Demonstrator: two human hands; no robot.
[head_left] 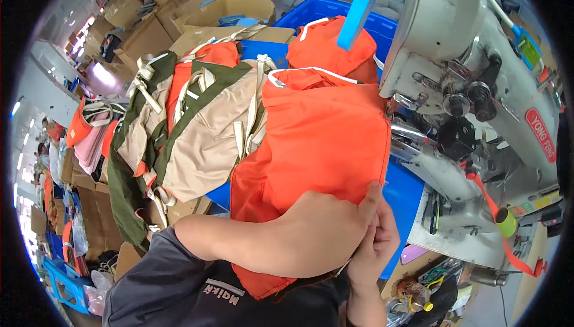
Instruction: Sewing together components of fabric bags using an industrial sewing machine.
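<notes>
A bright orange sewn fabric piece (326, 138) with white trim along its top lies in front of me. Its right edge runs under the working end of a large sewing machine (439, 34). My left hand (326, 222) reaches across the cloth from the left, its fingers pinching the right edge. Just beside it, my right hand (379, 240) grips the same edge from below, fingers pressed together. The two hands touch. Part of the cloth's lower end is hidden under my left forearm and hangs against my dark shirt.
Beige and green fabric pieces (206, 138) with cream straps are heaped to the left. Behind the cloth stands a blue crate (305, 10) holding more orange fabric (332, 46). Cardboard boxes (149, 31) pile up at the far left. A plastic bottle (412, 294) sits at the lower right.
</notes>
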